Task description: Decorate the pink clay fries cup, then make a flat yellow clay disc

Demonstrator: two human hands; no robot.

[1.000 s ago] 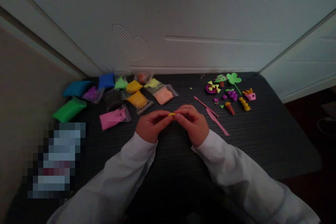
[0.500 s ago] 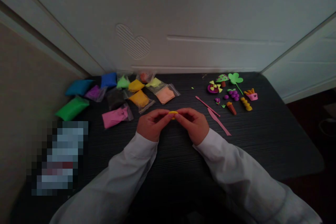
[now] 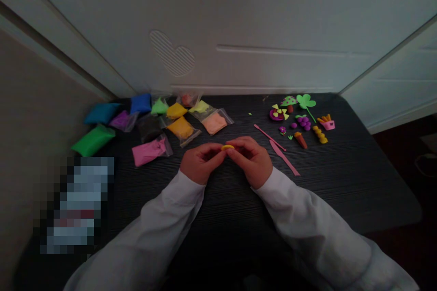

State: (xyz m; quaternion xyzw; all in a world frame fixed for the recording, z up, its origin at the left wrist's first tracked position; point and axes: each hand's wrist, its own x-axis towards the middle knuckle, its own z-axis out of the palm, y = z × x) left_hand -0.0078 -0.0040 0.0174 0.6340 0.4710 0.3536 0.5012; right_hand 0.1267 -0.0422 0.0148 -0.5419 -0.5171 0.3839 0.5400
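Note:
Between my two hands is a small flattened piece of yellow modelling clay (image 3: 227, 147), held above the dark table. My left hand (image 3: 200, 163) pinches its left side between thumb and fingers. From the other side my right hand (image 3: 251, 160) grips it the same way, and the fingertips nearly meet. The fingers hide part of the clay's edge. Just right of my right hand lie a pink clay knife (image 3: 284, 158) and a thin pink modelling stick (image 3: 269, 137), touching or nearly so.
Bags of coloured clay, among them a pink one (image 3: 149, 151) and a green one (image 3: 94, 140), lie at the left. Small clay figures stand at the right: a green clover (image 3: 306, 101), purple grapes (image 3: 303, 123), a pink cup of fries (image 3: 327, 124). A white panel (image 3: 266, 70) rises behind the table.
The yellow clay has turned between my fingers, showing more of its face half a second ago and a thinner edge now. Both hands stay nearly in place, and the view has shifted slightly.

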